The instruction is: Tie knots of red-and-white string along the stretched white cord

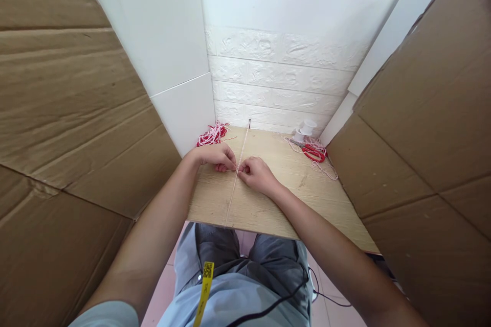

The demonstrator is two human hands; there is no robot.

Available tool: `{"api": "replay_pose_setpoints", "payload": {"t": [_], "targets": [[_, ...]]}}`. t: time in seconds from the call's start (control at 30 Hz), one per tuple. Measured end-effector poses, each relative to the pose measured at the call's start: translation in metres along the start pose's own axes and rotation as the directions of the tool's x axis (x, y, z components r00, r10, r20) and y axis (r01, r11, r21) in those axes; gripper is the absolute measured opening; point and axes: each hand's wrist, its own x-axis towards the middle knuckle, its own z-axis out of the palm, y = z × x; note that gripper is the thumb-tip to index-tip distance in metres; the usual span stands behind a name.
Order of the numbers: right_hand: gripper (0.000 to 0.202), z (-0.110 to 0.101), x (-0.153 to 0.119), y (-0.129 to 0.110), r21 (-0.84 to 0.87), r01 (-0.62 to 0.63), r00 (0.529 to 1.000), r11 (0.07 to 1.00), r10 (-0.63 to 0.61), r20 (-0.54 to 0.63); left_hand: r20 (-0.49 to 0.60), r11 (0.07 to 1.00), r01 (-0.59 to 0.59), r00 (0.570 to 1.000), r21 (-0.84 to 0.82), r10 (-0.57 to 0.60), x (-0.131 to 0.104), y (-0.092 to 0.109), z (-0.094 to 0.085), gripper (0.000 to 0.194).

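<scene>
A thin pale pink string (242,148) runs stretched across the wooden tabletop, from a small dark fixing (249,121) at the wall to the front edge. My left hand (219,156) is closed just left of it, thumb and index finger pinched at the string. From the right, my right hand (258,174) pinches at the same spot, its fingertips almost meeting the left ones. Whatever fine strand or knot lies between the fingertips is too small to make out. Near my left hand, at the back left, sits a pile of red and pink-white strings (213,134).
Red-handled scissors (313,153) lie among loose pink string (325,168) at the back right, beside white spools (307,126). Tall cardboard panels (76,112) flank the wooden table (276,214). Behind it rises a white brick-pattern wall (280,66). A black cable (268,308) crosses my lap.
</scene>
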Motion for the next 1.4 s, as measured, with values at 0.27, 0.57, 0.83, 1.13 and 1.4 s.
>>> {"api": "replay_pose_setpoints", "payload": {"t": [0.27,0.57,0.83,1.13,1.4], "targets": [[0.012,-0.003,-0.002,-0.003,-0.085,0.026,0.999,0.996,-0.022,0.043,0.016,0.997,-0.011,1.0,0.076,0.01,0.0,-0.001,0.0,0.023],[0.024,-0.006,-0.002,-0.004,-0.247,0.09,0.992,0.965,-0.065,0.107,-0.009,0.987,-0.015,1.0,0.16,0.017,0.004,0.0,0.003,0.015],[0.031,-0.01,-0.003,-0.007,-0.341,0.101,0.987,0.934,-0.051,0.15,-0.099,0.971,0.011,0.995,0.239,0.013,0.004,0.003,0.007,0.011],[0.029,-0.01,-0.002,-0.005,-0.344,0.097,0.988,0.934,-0.049,0.146,-0.128,0.951,-0.024,0.99,0.307,0.067,0.008,-0.003,0.003,0.011],[0.026,-0.01,-0.003,-0.002,-0.315,0.091,0.991,0.945,-0.054,0.126,-0.161,0.932,-0.007,0.984,0.361,0.07,0.012,-0.008,0.004,0.011]]}}
